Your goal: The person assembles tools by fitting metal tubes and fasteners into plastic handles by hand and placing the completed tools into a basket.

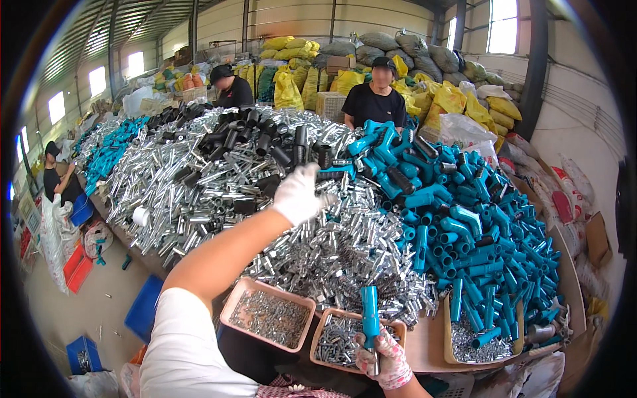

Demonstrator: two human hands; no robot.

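Observation:
My left hand (298, 196), in a white glove, reaches out over a big heap of metal parts. Its thumb stands apart from the fingers, and I see nothing held in it. Just beyond the fingertips lies a teal handle piece with a black part (337, 172). My right hand (386, 361), in a white glove with a pink pattern, is closed around a teal tube (369, 315) held upright, with a shiny metal end showing below. Under that hand sits a tray (317, 331) of small metal pieces. Shiny metal fittings (325, 259) lie between my hands.
Teal tubes and handles (484, 232) are heaped on the right. A tray of small screws (229, 302) stands left of my right hand; a tan tray (451, 355) stands right of it. Black sleeves (232, 136) lie farther back. Across the heap are two people (375, 103); another stands far left.

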